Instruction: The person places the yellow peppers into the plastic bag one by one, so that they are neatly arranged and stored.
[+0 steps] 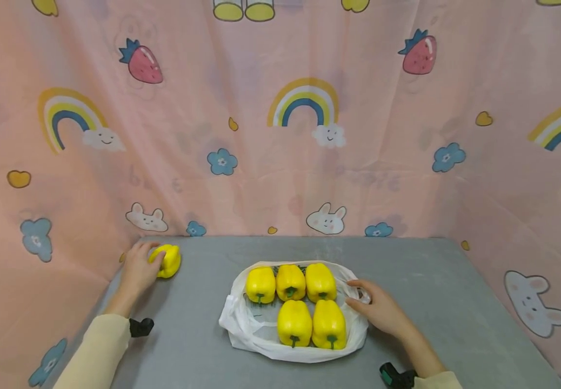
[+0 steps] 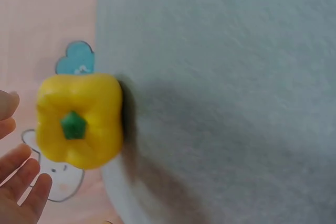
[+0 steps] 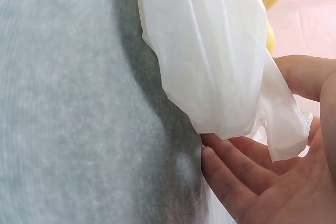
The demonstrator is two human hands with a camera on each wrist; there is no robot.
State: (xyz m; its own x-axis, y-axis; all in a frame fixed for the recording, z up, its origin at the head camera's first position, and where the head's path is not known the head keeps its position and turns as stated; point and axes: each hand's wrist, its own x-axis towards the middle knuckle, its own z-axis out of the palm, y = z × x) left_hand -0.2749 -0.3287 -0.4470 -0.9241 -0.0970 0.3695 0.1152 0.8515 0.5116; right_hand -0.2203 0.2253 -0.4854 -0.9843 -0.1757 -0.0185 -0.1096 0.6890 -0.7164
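Note:
A lone yellow bell pepper [image 1: 169, 260] lies at the far left of the grey table, its green stem [image 2: 73, 125] facing the left wrist camera. My left hand [image 1: 139, 268] is right beside it; its fingers [image 2: 22, 181] are straight and spread, just clear of the pepper [image 2: 80, 124]. Several more yellow peppers [image 1: 291, 302] sit in two rows on a spread white plastic bag [image 1: 246, 324] at the table's middle. My right hand [image 1: 379, 309] rests at the bag's right edge. A flap of the bag [image 3: 220, 61] hangs between its thumb [image 3: 307, 76] and its straight fingers [image 3: 236, 169].
A pink printed curtain [image 1: 280, 135] closes in the table on the back and both sides. The grey tabletop [image 1: 446, 292] stretches to the right of the bag. The lone pepper lies close to the table's left edge [image 2: 107, 182].

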